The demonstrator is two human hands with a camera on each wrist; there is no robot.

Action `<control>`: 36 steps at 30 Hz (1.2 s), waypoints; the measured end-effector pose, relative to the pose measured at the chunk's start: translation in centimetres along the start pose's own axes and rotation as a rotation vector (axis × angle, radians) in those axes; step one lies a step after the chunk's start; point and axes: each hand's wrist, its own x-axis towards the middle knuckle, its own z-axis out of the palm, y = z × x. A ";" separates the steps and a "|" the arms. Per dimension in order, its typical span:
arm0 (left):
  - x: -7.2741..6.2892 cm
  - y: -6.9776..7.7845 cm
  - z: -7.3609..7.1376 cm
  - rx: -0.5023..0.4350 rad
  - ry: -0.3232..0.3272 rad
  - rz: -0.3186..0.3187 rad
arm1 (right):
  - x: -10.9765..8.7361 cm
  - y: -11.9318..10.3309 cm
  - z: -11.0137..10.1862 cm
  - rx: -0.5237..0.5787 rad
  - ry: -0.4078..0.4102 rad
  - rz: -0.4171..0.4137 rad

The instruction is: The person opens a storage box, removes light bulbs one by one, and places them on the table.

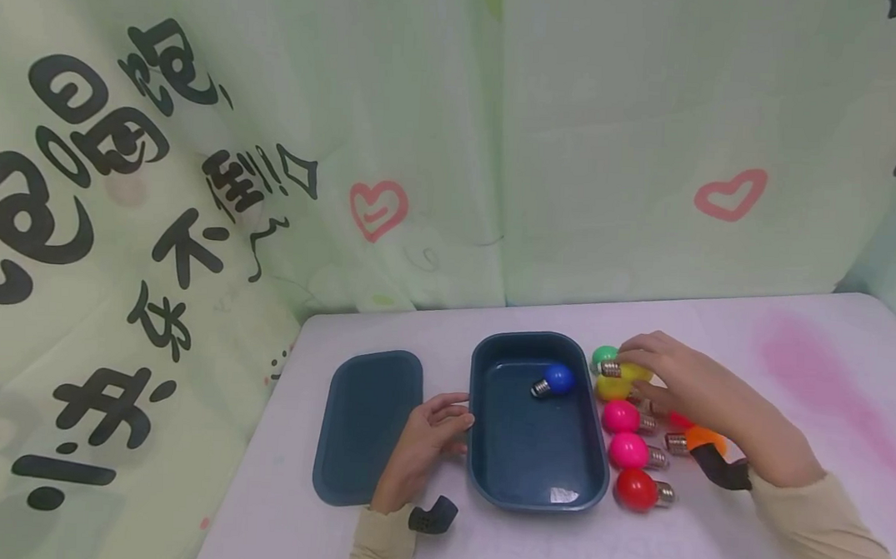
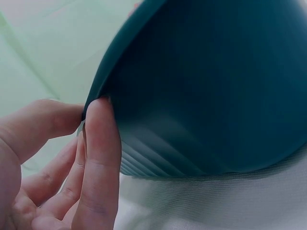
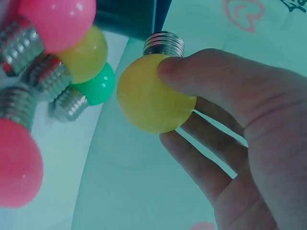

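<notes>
My right hand point(image 1: 687, 377) pinches a yellow light bulb point(image 3: 153, 98) between thumb and fingers. In the right wrist view the bulb's metal screw base points up, and it is held apart from the other bulbs. On the left side, my left hand point(image 1: 428, 437) grips the rim of a dark blue plastic box point(image 2: 201, 96), one finger on one side of the wall and the thumb on the other. One blue bulb point(image 1: 560, 378) lies inside the box, toward its far right corner.
Right of the box lie a green bulb point(image 1: 604, 355), another yellow bulb point(image 1: 610, 390), pink bulbs point(image 1: 628, 451), a red bulb point(image 1: 636, 490) and an orange bulb point(image 1: 707, 442). A flat dark blue lid point(image 1: 367, 418) lies left of the box. Behind the table hangs a printed curtain point(image 1: 574, 152).
</notes>
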 end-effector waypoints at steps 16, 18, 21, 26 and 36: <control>0.3 -0.3 -0.1 -0.028 -0.015 0.007 | -0.5 3.0 0.5 0.029 -0.064 0.115; 0.3 -0.3 -0.1 -0.035 -0.018 0.007 | -0.5 3.5 0.7 0.034 -0.068 0.130; 0.2 -0.2 -0.1 -0.039 -0.019 0.009 | -0.5 4.1 1.1 0.039 -0.076 0.146; 0.1 -0.1 -0.1 -0.035 -0.015 0.009 | -0.4 4.8 1.6 0.049 -0.104 0.165; 0.0 -0.1 0.0 -0.017 -0.008 0.009 | -0.3 5.7 2.1 0.082 -0.147 0.182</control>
